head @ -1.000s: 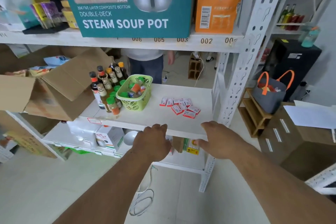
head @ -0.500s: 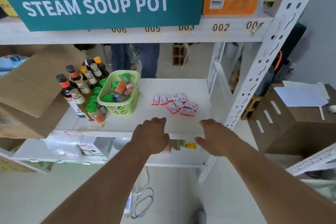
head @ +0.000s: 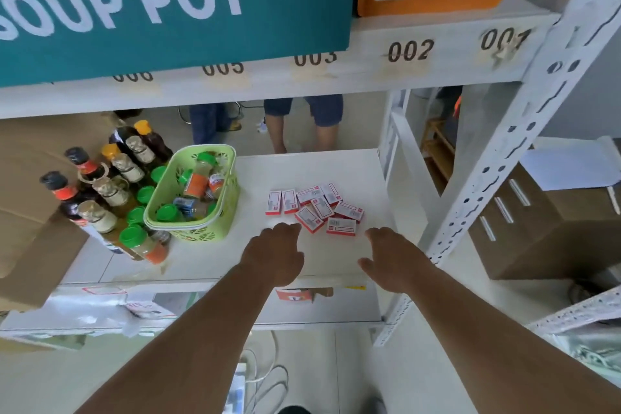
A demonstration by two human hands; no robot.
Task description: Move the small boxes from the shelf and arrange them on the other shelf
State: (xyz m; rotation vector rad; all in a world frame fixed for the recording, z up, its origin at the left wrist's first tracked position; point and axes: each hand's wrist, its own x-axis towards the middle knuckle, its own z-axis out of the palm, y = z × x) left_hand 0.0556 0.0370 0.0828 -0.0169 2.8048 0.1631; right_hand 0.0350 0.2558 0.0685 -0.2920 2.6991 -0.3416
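Note:
Several small red-and-white boxes point(head: 316, 208) lie in a loose cluster on the white middle shelf point(head: 339, 171), right of centre. My left hand point(head: 274, 255) reaches over the shelf's front part, its fingers loosely curled just short of the nearest boxes and holding nothing. My right hand point(head: 391, 257) hovers to the right of it, fingers relaxed, a little in front of the cluster's right end. Neither hand touches a box.
A green basket point(head: 195, 195) of spice jars stands left of the boxes, with sauce bottles point(head: 100, 185) and a cardboard box point(head: 30, 212) further left. The upper shelf point(head: 406, 54) carries a teal soup pot carton point(head: 174, 0). A white upright point(head: 504, 151) stands at right. A person's legs point(head: 302, 121) show behind.
My head has come closer and lower to the shelf. Both hands have moved forward over the shelf edge toward the small boxes.

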